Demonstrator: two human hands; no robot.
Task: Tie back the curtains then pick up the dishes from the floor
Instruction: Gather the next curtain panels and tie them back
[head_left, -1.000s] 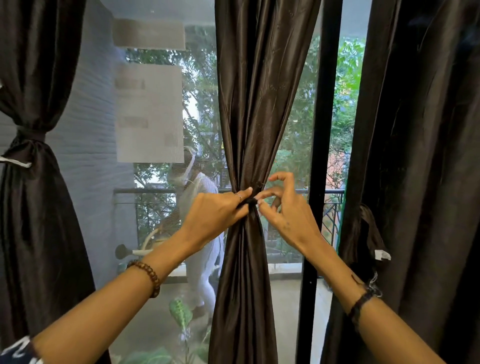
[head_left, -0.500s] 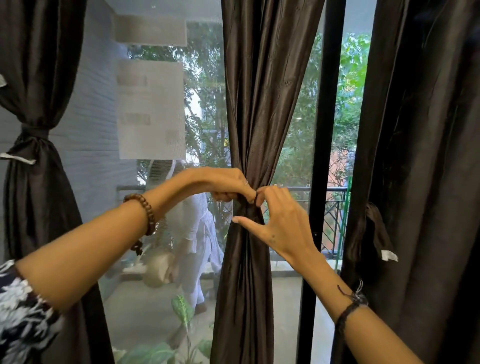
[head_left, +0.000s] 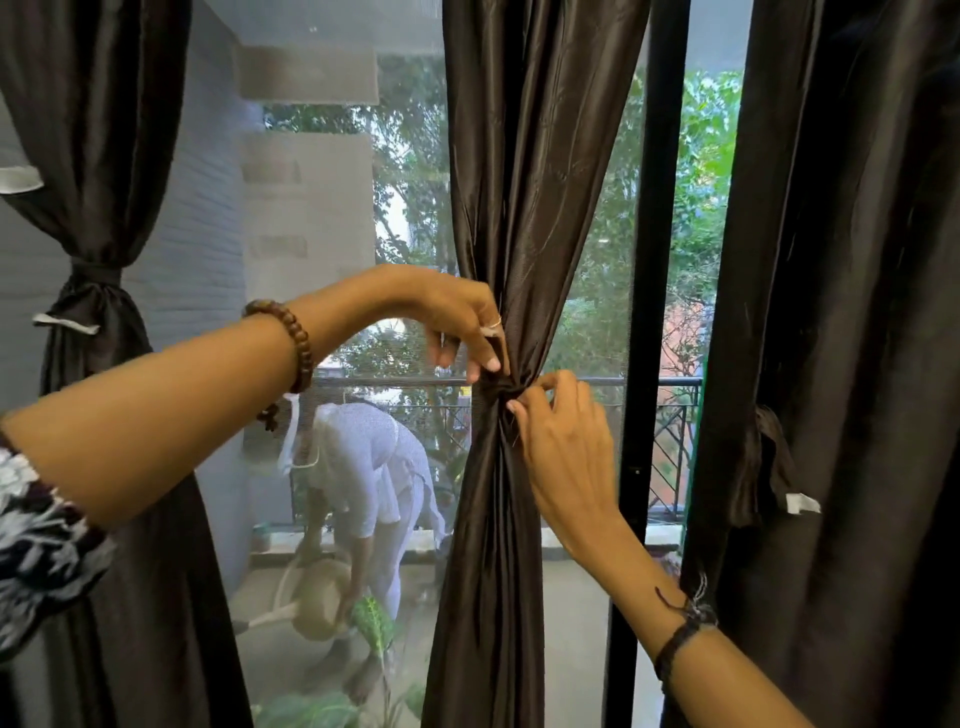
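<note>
— Curtains first: the middle curtain (head_left: 514, 218) is the landmark, bunched to a narrow waist. Left of it the left curtain (head_left: 93, 291) is already cinched by its tie; right of it the right curtain (head_left: 852, 312) hangs loose, its tie-back (head_left: 769, 457) dangling unused.

— And what changed at the waist?

— A second ago both hands met level at the knot. Now the left hand (head_left: 462, 327) has risen above the waist and pinches the dark tie (head_left: 493, 387) from the top, fingertips curled on it. The right hand (head_left: 566, 447) has dropped just below and right of the waist, fingers curled in on the same tie. I judge the knot is being pulled snug, so this curtain is nearly done, the right one still to do.

— What can't you make out?

— The knot itself: dark on dark, half under the fingers. Whether it is finished I cannot tell. The dishes and the floor inside are out of view. Behind the curtain, through the glass, a person in white (head_left: 363, 467) bends over a plant.
</note>
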